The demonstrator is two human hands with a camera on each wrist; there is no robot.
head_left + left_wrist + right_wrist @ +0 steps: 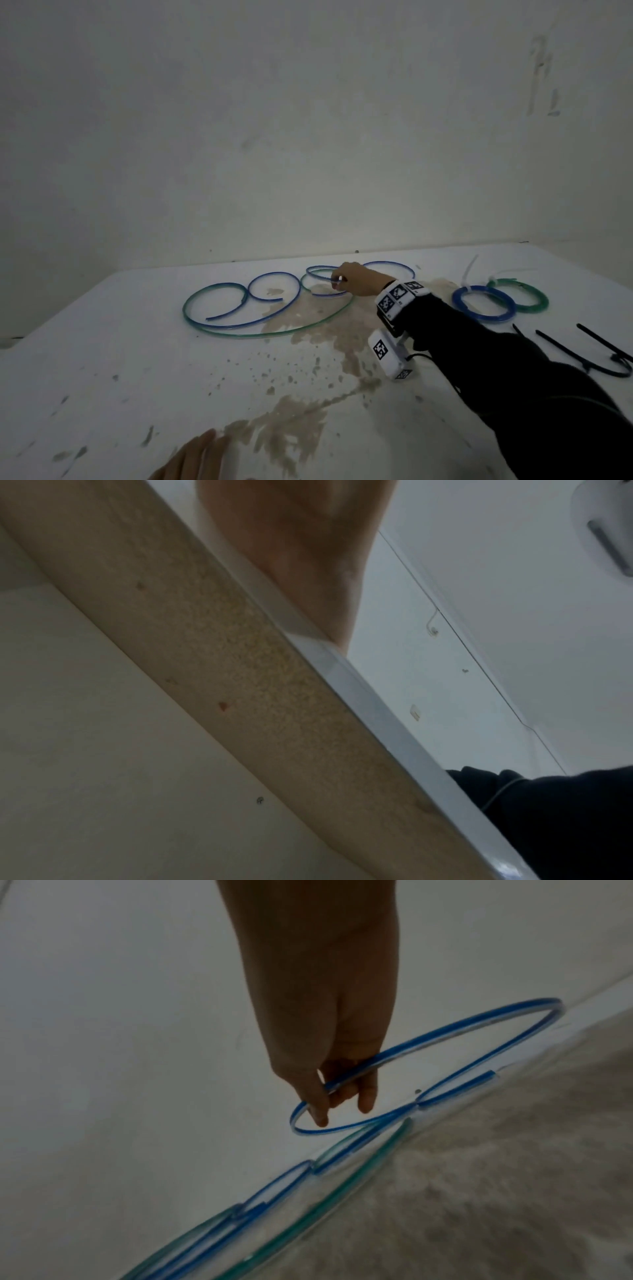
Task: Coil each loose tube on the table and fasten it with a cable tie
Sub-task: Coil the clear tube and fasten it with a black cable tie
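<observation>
A long loose blue tube sprawls in several open loops across the far middle of the white table. A loose green tube curves around and under it. My right hand reaches over them and pinches one blue loop, lifting it slightly off the surface. In the right wrist view the fingers curl round that blue tube, while the green tube lies flat below. My left hand rests on the near table edge with flat fingers; the left wrist view shows its palm over the rim.
A tied blue coil and a tied green coil lie at the right. Several black cable ties are spread in front of them. Brown stains mark the table middle. A wall stands right behind the table.
</observation>
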